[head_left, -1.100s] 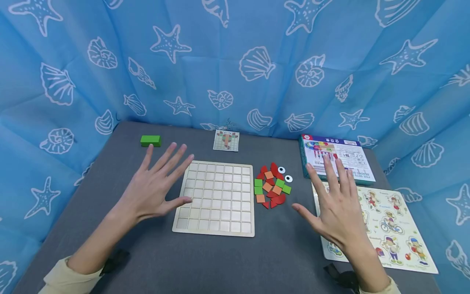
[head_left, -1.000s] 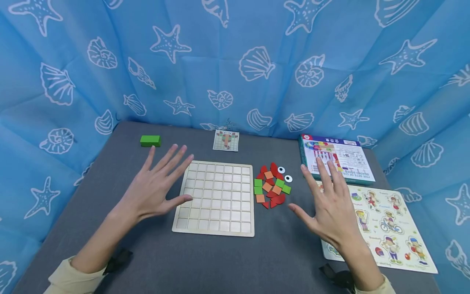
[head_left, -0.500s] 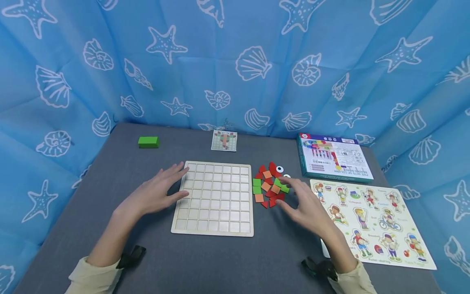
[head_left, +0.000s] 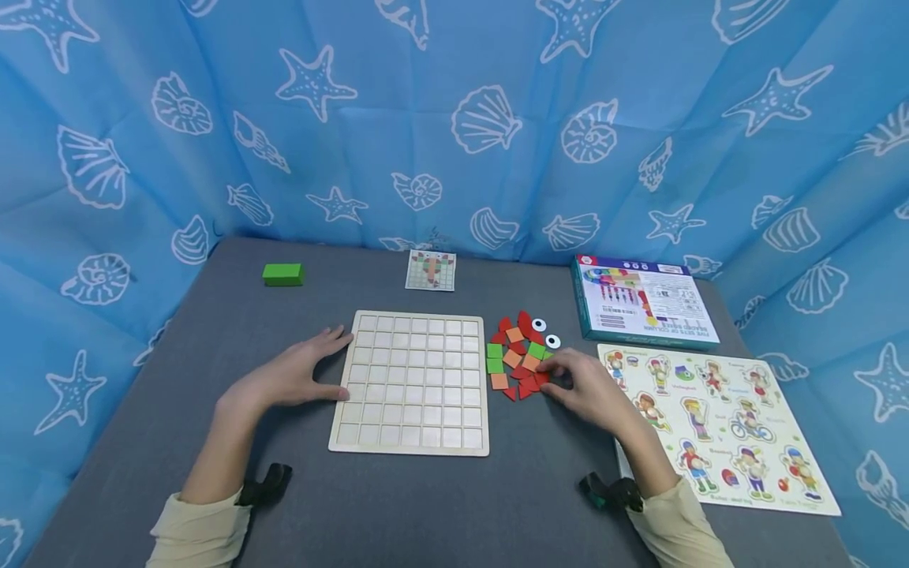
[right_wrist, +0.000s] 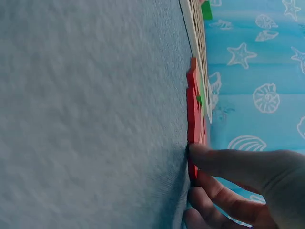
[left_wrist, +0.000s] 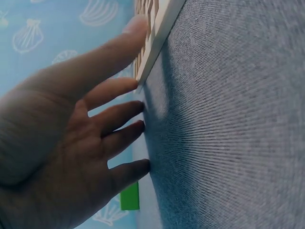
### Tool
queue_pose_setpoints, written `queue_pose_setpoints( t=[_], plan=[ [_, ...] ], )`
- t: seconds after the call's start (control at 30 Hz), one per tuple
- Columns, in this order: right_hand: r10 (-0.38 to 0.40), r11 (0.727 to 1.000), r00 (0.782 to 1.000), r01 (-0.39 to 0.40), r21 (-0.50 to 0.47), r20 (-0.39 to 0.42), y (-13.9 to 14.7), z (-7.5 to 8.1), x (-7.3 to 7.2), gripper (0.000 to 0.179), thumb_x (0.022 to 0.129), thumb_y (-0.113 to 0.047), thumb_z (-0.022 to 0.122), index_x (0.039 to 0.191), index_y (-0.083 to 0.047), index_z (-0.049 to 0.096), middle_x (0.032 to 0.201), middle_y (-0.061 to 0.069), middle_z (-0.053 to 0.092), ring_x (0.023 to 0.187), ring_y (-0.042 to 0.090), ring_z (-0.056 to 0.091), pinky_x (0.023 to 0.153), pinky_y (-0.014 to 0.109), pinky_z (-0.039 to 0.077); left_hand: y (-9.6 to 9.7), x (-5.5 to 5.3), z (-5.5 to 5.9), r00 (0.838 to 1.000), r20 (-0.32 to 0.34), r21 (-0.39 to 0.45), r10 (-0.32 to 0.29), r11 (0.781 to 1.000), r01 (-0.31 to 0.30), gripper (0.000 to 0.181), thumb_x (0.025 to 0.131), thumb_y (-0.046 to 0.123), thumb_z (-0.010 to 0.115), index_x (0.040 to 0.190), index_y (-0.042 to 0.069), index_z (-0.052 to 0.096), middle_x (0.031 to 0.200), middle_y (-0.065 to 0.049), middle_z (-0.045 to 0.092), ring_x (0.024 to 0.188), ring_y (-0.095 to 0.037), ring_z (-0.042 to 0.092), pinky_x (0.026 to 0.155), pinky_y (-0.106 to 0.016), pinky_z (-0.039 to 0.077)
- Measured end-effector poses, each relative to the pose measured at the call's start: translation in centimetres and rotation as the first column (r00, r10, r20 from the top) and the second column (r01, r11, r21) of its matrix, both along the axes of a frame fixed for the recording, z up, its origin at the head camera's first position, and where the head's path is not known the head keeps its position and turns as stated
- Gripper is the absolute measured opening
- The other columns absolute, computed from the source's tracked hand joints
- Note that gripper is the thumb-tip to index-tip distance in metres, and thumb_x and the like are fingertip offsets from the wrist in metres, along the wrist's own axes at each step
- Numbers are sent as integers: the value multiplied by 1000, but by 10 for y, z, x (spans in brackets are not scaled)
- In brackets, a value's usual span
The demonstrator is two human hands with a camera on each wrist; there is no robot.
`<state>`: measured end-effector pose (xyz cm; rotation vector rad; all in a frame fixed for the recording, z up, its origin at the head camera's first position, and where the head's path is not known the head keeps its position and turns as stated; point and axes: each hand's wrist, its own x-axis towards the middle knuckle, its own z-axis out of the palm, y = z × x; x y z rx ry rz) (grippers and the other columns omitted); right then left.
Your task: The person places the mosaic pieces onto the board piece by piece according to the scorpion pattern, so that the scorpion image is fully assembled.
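My left hand (head_left: 287, 375) rests at the left edge of a pale wooden grid board (head_left: 408, 450), its thumb and index finger at the rim. In the left wrist view the fingers (left_wrist: 116, 138) are spread and slightly bent, with their tips by the grey cloth. On the board's right lies a cluster of flat red, green and orange pieces (head_left: 513, 359) with two round white eye pieces (head_left: 552, 341). My right hand (head_left: 585, 386) pinches a red piece (right_wrist: 192, 169) at the cluster's right side between thumb and index finger; the fingers partly cover it.
A small pattern card (head_left: 430, 270) lies behind the board. Back left is a green block (head_left: 283, 274). A boxed bead set (head_left: 642, 304) and a picture puzzle board (head_left: 724, 430) lie on the right. A blue shell-patterned curtain (head_left: 398, 142) hangs behind the grey table (head_left: 398, 513).
Both hands have come down from above the table. The left has moved to the board's left edge; the right has moved left to the cluster, closing its fingers on a red piece.
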<state>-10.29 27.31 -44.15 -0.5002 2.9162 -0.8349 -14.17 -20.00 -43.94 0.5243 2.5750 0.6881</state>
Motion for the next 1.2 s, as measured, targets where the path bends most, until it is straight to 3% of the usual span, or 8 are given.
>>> queue_pose_setpoints(
  t=[0.3,0.63,0.97,1.2],
  plan=[
    [-1,1000,999,1,15,53,3,-1,-4,20,93,-11,85,112,-4,80,98,6,73,84,12,58,71,23,48,-4,2,-1,999,35,23,-21,1000,20,107,87,37,92,171,7,32,179,-30,18,165,-57,18,125,-82,23],
    [5,1000,1000,-5,-20,10,6,-3,-2,19,93,-6,85,110,-7,76,94,3,76,81,9,64,71,22,57,-4,2,-3,999,42,40,-21,999,19,109,87,34,93,171,6,30,179,-31,17,166,-56,16,128,-82,17],
    [-9,983,999,17,-184,43,-3,5,-10,24,98,-3,78,121,-3,76,110,13,82,93,21,78,82,20,65,-4,3,-3,999,47,46,-19,999,17,110,86,32,94,171,5,30,179,-32,16,166,-56,15,128,-82,15],
    [42,959,996,-18,-282,79,-31,7,-28,21,99,-5,78,120,-5,80,110,12,83,93,20,80,84,16,63,-4,2,-3,998,54,36,-17,999,15,111,86,33,94,172,6,28,179,-32,15,166,-56,14,128,-81,15]
  ],
)
